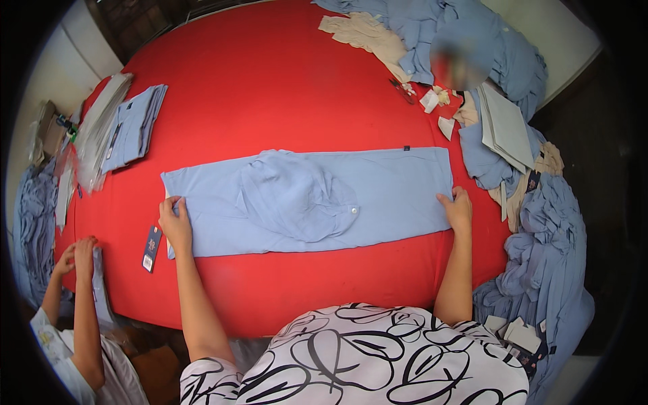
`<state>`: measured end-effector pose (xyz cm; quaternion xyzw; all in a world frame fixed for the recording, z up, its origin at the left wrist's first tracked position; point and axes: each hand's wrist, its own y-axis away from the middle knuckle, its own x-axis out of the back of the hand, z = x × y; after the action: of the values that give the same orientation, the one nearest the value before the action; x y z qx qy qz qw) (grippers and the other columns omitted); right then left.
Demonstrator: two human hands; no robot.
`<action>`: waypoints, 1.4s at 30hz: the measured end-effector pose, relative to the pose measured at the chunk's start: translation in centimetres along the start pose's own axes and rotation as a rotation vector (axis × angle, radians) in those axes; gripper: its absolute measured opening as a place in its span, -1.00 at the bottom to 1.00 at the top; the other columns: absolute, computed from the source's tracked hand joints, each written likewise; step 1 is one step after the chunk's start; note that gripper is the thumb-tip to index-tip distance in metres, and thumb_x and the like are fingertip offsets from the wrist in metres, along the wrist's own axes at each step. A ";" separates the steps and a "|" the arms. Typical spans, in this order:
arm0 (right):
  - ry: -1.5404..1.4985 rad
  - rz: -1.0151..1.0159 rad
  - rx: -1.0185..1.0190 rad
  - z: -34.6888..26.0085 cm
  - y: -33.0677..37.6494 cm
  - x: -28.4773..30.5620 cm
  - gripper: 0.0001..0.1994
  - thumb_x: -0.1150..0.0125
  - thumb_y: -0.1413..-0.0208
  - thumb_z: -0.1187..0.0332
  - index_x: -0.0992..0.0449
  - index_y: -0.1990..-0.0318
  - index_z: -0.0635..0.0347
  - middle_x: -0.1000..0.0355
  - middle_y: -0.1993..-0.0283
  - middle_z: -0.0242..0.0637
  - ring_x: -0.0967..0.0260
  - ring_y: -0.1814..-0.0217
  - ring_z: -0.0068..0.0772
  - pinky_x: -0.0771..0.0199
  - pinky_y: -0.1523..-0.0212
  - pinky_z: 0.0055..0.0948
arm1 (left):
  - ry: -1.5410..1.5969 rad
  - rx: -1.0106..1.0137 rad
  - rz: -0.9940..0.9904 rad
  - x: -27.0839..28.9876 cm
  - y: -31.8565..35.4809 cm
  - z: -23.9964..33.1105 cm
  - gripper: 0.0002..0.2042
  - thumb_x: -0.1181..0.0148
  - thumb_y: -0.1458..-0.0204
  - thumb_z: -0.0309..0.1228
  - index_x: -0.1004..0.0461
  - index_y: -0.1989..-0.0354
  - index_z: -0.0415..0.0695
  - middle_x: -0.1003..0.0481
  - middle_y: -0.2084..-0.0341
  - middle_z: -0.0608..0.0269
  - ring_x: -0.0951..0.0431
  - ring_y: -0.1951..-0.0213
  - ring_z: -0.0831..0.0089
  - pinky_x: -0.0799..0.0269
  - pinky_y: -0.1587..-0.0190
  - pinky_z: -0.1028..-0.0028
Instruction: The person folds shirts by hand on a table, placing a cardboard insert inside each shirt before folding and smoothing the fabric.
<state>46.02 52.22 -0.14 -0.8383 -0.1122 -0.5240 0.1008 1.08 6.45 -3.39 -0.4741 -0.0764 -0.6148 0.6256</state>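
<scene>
Closest to the camera is the person's own black-and-white patterned top (378, 358), with both bare forearms reaching forward from it onto a red table (270, 88). At the lower left, a second person's hands (77, 253) rest on a bluish cloth at the table's near corner; whether those hands grip anything cannot be told.

Farther out, the left hand (175, 223) lies with fingers spread flat, pressing on the left end of a light blue garment (391, 196), just beside a dark hang tag (152, 248) that sits on the red surface. On the other side, the right hand (457, 209) presses its fingers down on the garment's right end, palm open, pinching nothing. Between the two hands the garment lies stretched as a long folded band across the middle of the table, with a rumpled folded part and a small button near its centre.

Beyond it, a stack of folded blue garments (135, 125) lies at the left edge, and heaps of blue and beige clothes (472, 40) crowd the far right, running down the right side
</scene>
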 end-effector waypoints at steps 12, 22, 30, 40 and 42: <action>-0.584 -0.398 0.430 -22.6 7.0 3.8 -0.49 -0.20 -0.04 0.61 -0.27 -0.19 0.25 -0.43 -0.02 -0.06 -0.43 -0.07 -0.25 -0.46 -0.06 -0.33 | -0.009 0.100 -0.028 0.6 0.3 0.2 -0.85 -0.20 -0.12 -0.35 -0.54 0.23 -0.16 -0.52 0.22 0.15 -0.47 0.15 0.13 -0.31 0.05 0.25; -0.540 -0.700 0.711 -24.4 14.4 -6.1 -0.49 -0.18 -0.19 0.32 -0.25 -0.28 0.18 -0.28 -0.26 0.07 -0.44 -0.03 0.09 -0.45 -0.04 -0.20 | -0.034 0.039 0.009 0.6 0.2 0.5 -0.84 -0.23 -0.10 -0.39 -0.54 0.25 -0.22 -0.53 0.27 0.09 -0.54 0.20 0.12 -0.39 0.13 0.25; -0.418 -0.121 0.446 -14.6 7.8 -4.5 -0.75 -0.07 -0.23 0.50 -0.47 -0.04 0.26 -0.41 0.12 -0.25 -0.39 0.13 -0.43 -0.47 0.12 -0.44 | -0.024 0.041 0.023 0.4 0.1 0.7 -0.84 -0.22 -0.11 -0.38 -0.54 0.25 -0.21 -0.54 0.26 0.11 -0.53 0.21 0.14 -0.39 0.14 0.26; -0.701 -0.390 0.094 -13.0 6.6 -3.9 -0.80 -0.09 -0.26 0.44 -0.52 0.05 0.33 -0.52 0.20 -0.27 -0.45 0.26 -0.54 -0.51 0.24 -0.52 | 0.072 0.109 -0.041 0.5 0.0 -0.2 -0.85 -0.21 -0.12 -0.36 -0.55 0.22 -0.14 -0.52 0.21 0.18 -0.49 0.14 0.16 -0.32 0.02 0.24; -0.635 -0.309 0.171 -13.8 6.1 -4.2 -0.80 -0.09 -0.26 0.43 -0.52 0.05 0.33 -0.52 0.15 -0.23 -0.47 0.22 -0.48 -0.51 0.19 -0.47 | 0.099 0.130 -0.047 0.6 0.0 0.1 -0.86 -0.21 -0.11 -0.37 -0.55 0.23 -0.15 -0.53 0.21 0.18 -0.49 0.14 0.16 -0.32 0.03 0.24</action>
<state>34.24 42.12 1.71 -0.9209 -0.3066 -0.2355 0.0506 1.24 6.10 -3.00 -0.3996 -0.0960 -0.6459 0.6434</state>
